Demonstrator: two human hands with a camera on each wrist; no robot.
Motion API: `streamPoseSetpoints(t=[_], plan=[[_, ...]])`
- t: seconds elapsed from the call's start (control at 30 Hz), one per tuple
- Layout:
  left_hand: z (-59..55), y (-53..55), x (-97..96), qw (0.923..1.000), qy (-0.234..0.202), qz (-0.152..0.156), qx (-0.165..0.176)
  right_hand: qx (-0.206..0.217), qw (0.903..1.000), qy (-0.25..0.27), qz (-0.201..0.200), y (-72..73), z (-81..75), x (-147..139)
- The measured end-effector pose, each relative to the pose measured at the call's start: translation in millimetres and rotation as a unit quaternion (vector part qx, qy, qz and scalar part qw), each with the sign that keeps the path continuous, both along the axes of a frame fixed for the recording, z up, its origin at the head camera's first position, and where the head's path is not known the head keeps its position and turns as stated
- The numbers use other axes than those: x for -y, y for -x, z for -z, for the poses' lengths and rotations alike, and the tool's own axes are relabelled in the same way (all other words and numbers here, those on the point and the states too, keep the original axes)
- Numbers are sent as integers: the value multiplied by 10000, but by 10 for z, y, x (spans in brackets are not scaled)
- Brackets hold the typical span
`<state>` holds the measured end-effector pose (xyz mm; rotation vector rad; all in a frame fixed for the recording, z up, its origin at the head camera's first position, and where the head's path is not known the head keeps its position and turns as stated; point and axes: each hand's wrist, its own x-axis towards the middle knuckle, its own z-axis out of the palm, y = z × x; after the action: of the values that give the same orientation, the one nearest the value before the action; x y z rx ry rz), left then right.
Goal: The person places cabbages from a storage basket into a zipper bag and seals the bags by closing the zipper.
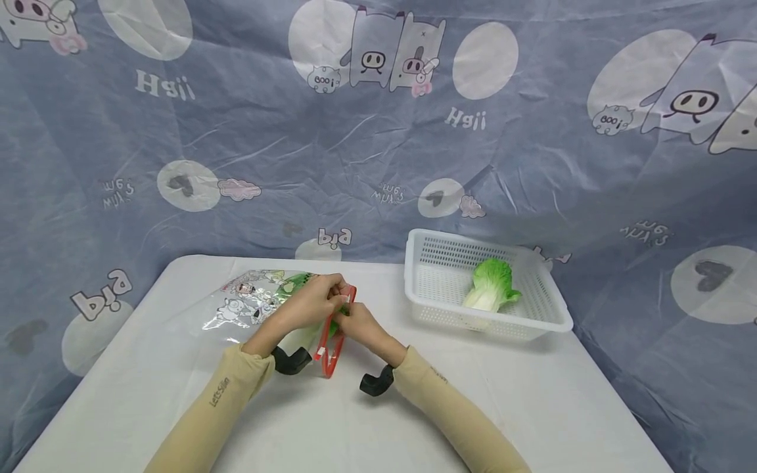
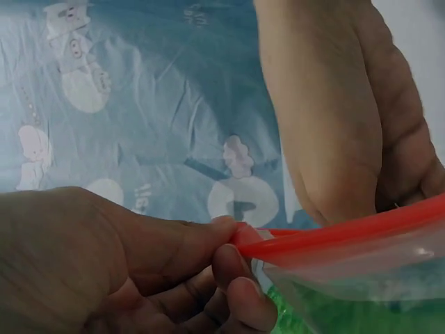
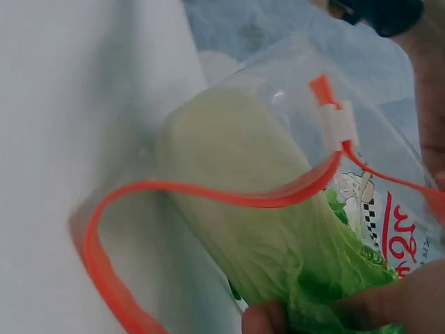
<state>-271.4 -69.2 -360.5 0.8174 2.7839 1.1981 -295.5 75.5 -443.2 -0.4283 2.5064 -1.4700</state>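
A clear zip bag (image 1: pixel 239 312) with cartoon prints and a red zip edge (image 3: pixel 229 198) lies on the table, its mouth facing right and spread apart. My left hand (image 1: pixel 310 302) pinches one end of that red edge between thumb and fingers, as the left wrist view shows closely. A napa cabbage (image 3: pixel 236 160) sits in the bag's mouth, pale base inward. My right hand (image 1: pixel 362 326) grips its green leafy end at the opening. On the zip's end is a white slider (image 3: pixel 339 125).
To the right stands a white perforated basket (image 1: pixel 426 309) with another napa cabbage (image 1: pixel 491 286) in it. A white-covered table (image 1: pixel 355 427) lies under everything, and a blue-grey patterned cloth (image 1: pixel 355 144) hangs behind it.
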Motion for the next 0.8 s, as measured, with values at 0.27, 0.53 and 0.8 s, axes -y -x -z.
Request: streamPoseSetpoints(t=[0.27, 0.53, 0.8], plan=[[-46, -36, 48, 10000, -37, 13, 52, 1597, 9461, 2814, -158, 19, -35, -45], [-30, -5, 44, 9995, -8, 142, 286, 1292, 9546, 2675, 195, 31, -34, -9], [-53, 21, 121, 9990, -260, -260, 234, 57, 9986, 529, 68, 61, -47, -120]])
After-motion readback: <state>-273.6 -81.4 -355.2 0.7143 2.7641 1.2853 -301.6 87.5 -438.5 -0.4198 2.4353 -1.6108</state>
